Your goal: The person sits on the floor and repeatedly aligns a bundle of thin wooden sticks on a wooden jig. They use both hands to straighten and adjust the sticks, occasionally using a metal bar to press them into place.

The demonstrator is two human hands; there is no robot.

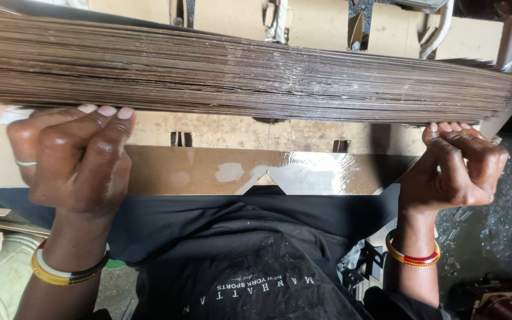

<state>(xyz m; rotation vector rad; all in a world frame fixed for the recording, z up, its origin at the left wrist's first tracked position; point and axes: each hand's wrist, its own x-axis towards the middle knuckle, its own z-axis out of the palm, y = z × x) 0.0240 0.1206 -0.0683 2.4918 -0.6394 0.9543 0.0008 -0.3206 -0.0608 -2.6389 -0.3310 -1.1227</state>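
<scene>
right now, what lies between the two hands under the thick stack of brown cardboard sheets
In the head view, a glossy brown cardboard sheet spans between the left hand and right hand, beneath the thick stack.

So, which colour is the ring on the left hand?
Silver ring on the left hand, head view.

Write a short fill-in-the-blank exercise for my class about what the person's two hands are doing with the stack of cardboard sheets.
1. Both hands grip the lower edge of a thick stack of flat ____ sheets.
2. The left hand wears a silver ____ on one of its fingers.
3. Each wrist carries coloured ____, such as the red and gold ones by the right hand.
4. The person's shirt is ____.

Missing words: cardboard; ring; bangles; black
</scene>
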